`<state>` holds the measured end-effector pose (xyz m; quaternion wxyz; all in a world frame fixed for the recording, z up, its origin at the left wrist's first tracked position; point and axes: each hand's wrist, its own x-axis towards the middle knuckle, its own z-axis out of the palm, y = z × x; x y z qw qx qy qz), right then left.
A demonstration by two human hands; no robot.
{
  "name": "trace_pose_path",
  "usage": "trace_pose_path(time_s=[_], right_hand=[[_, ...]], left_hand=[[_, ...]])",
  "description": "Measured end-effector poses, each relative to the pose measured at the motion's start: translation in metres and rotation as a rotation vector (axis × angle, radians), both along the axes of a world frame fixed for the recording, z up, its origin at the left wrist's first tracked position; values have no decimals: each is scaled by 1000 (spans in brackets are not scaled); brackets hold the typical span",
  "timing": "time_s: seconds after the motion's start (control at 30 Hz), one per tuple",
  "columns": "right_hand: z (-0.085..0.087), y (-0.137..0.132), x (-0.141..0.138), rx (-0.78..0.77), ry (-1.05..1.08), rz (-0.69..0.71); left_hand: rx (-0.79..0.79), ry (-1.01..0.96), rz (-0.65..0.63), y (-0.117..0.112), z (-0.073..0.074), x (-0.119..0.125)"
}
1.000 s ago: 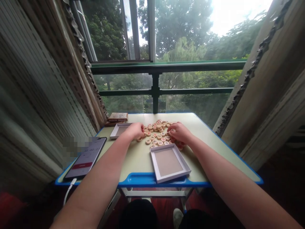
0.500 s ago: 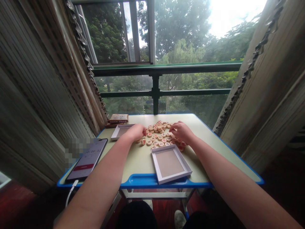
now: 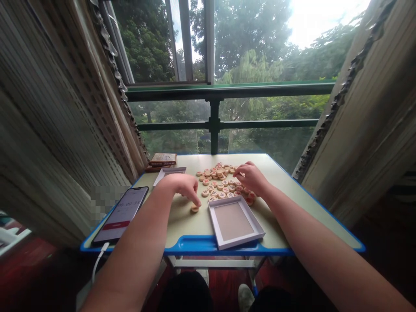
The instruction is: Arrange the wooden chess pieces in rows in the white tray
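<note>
Touching lone xiangqi pc w/ fingers of L hand, just left of near open box; can't tell if pinched. Have R hand by other xiangqi pcs, beyond box, w/ fingers loosely curled; grip unclear. On table, farther left of box: smartphone.

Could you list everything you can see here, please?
Table: one, pale with blue edge, centre
Near tray: one, white-rimmed, table's front
Far tray: one, white-rimmed, back left, partly hidden
Marked discs: dozens, tan, mid-table
Lone disc: one, tan, left of near tray
Box-like stack: one, brown, far left corner
Phone: one, dark-edged, left
Cable: one, white, at phone
Curtains: two, beige-brown, both sides
Window: one, grey-framed, behind
Railing: one, green, beyond table
Trees: several, green, outside
Floor: dark red, below
Shoes: two, pale, below
Left hand: one, bare, fingertip at lone disc
Right hand: one, bare, by marked discs
</note>
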<state>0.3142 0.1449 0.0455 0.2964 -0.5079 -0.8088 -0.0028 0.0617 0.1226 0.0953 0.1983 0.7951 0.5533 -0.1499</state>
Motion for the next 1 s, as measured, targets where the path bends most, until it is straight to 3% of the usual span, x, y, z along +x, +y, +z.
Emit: trace_pose_path(time_s=[0.13, 0.23, 0.47, 0.67, 0.77, 0.87, 1.0], right_hand=[[0, 0, -1, -28, -5, 3], [1, 1, -1, -33, 9, 20], [-1, 2, -1, -51, 28, 7], [-5, 4, 0, -48, 16, 4], [-6, 6, 1, -51, 22, -4], [-7, 7, 1, -57, 26, -5], [-9, 6, -2, -54, 30, 15]], left_hand=[[-208, -47, 62, -4, -3, 3], [-259, -124, 88, -7, -4, 3], [8, -203, 73, -1, -5, 1], [257, -228, 59, 6, -16, 8], [281, -191, -6, 9, -20, 10], [203, -272, -36, 11, -20, 8], [211, -336, 45, 12, -13, 2]])
